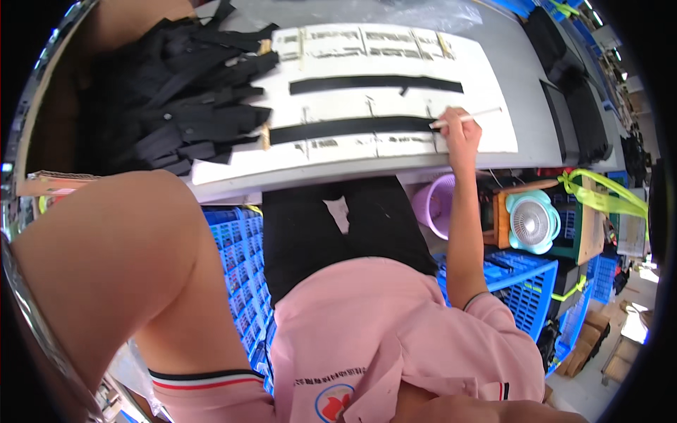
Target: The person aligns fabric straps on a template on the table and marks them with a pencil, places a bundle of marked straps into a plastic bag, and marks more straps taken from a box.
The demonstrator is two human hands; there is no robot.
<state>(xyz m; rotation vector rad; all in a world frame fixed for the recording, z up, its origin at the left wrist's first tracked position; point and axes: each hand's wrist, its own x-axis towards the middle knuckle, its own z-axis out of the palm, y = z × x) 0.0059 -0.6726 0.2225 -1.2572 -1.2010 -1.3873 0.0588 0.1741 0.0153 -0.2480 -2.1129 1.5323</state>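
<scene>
My right hand (462, 130) is closed around a slim white pen (483, 113), its lower end at the right end of a black fabric strip (352, 127). This strip lies flat across a white board (486, 84) with drawn lines and marks. Farther back on the board is a second black strip (374, 84), with a small black scrap (403, 91) by its near edge. My bent left arm (120, 247) fills the lower left, close to the camera, and its hand is out of view. A heap of black fabric pieces (183, 92) overlaps the board's left side.
The board rests on a grey table (525, 106). Black padded items (582, 106) stand at its right. Below are a purple basket (436, 204), a turquoise fan (534, 221) and blue plastic crates (240, 247). Clear plastic film (423, 13) lies at the far edge.
</scene>
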